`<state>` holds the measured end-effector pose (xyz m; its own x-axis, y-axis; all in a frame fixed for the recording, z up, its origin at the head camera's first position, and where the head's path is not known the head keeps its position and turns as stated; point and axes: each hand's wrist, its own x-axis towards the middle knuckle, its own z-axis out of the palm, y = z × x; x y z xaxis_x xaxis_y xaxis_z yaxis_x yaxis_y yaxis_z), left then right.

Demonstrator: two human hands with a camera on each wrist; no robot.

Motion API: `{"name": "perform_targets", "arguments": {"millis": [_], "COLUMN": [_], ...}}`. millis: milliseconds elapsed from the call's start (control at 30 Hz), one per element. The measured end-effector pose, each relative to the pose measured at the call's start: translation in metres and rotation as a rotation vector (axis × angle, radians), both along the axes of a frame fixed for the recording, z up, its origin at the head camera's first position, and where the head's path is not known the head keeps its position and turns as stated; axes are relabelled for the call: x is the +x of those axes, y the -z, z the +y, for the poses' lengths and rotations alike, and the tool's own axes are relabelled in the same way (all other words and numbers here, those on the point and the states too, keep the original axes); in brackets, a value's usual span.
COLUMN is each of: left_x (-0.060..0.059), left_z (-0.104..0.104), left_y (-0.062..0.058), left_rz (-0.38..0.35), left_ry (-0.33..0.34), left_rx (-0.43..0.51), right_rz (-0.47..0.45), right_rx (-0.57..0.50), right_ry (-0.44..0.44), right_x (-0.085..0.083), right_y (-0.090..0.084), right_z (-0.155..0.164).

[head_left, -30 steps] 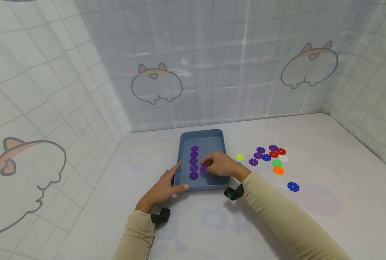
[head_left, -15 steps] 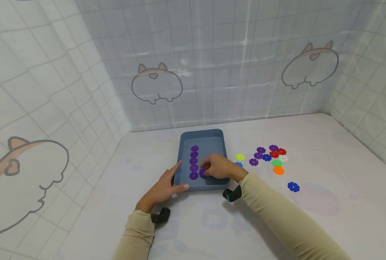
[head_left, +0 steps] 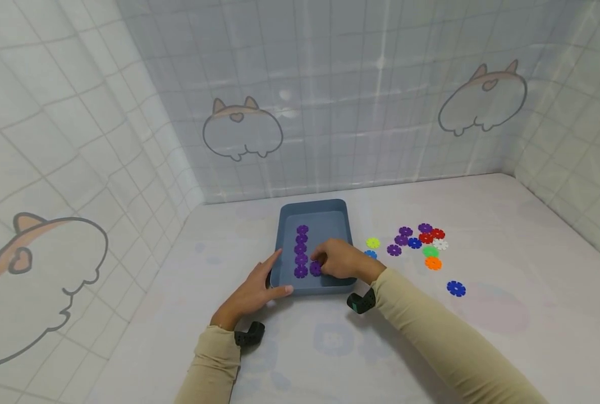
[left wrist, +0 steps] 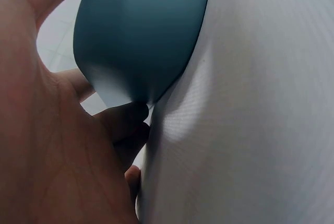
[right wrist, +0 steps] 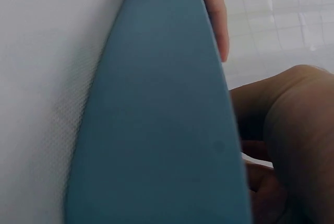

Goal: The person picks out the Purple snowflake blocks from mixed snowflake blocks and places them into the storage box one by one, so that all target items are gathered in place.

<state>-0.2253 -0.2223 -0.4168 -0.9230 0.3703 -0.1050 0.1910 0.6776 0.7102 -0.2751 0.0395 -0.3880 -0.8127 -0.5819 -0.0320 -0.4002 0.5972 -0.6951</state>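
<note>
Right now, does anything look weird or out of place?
One dark-blue, round notched disc lies alone on the right, apart from the loose multicoloured notched discs, rather like a stray. Nothing looks spilled or broken.

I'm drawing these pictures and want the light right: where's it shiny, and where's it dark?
Head view: glare streaks on the tile-patterned back wall, a shadow on the table beside the right sleeve; left wrist view: the left hand is dim, its fingertips darkest by the blue-gray tray; right wrist view: the tray's side looks shaded, the right hand darkest low down.
</note>
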Motion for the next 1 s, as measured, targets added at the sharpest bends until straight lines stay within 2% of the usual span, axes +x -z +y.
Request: {"name": "perform_targets", "arguments": {"millis": [333, 600, 1000], "left_x": [0.0009, 0.0012, 0.0025], "left_z": [-0.0017, -0.0005, 0.0007], "left_y": [-0.0022, -0.0019, -0.0019], "left_rz": [0.000, -0.005, -0.004], "left_ry": [-0.003, 0.002, -0.005], "left_rx": [0.005, 0.006, -0.002], "right_rz": [0.055, 0.042, 0.071], "right_rx": [0.036, 0.063, 0.076], "right_ry": [0.020, 0.055, 0.042], "right_x": [-0.0023, -0.0001, 0.0003], "right_y": [0.0037, 0.0044, 0.0073], "right_z": [-0.0043, -0.0057, -0.0051]}}
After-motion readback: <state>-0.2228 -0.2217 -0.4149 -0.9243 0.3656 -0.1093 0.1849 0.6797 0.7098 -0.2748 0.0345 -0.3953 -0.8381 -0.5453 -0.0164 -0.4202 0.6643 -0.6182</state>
